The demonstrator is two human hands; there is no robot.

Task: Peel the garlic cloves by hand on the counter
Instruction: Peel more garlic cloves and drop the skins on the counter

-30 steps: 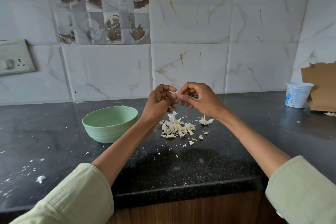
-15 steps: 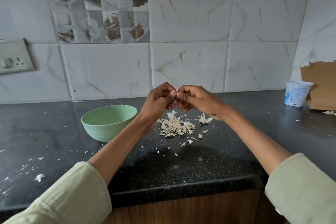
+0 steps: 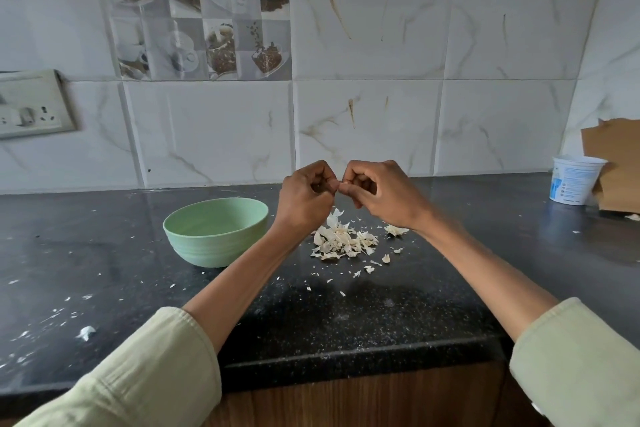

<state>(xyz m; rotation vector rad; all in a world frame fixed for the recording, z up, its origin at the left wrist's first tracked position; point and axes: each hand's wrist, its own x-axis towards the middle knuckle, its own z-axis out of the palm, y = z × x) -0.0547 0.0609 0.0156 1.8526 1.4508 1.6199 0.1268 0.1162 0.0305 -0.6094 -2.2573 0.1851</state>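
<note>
Both hands are raised above the black counter [image 3: 346,319], fingertips meeting. My left hand [image 3: 306,199] and my right hand [image 3: 381,192] both have curled fingers and pinch a small garlic clove [image 3: 341,186] between them; the clove is almost wholly hidden by the fingers. Below the hands lies a pile of pale garlic skins [image 3: 341,241]. A loose piece of garlic skin [image 3: 396,229] lies just right of the pile, under my right wrist.
A light green bowl [image 3: 216,230] stands left of the pile. A white plastic tub [image 3: 575,178] and brown cardboard [image 3: 614,163] sit at the far right by the wall. Small flakes of skin dot the counter. A socket plate [image 3: 33,104] is on the left wall.
The two hands have drawn closer together and their fingers have curled tighter around the clove. They stay at about the same spot above the skins.
</note>
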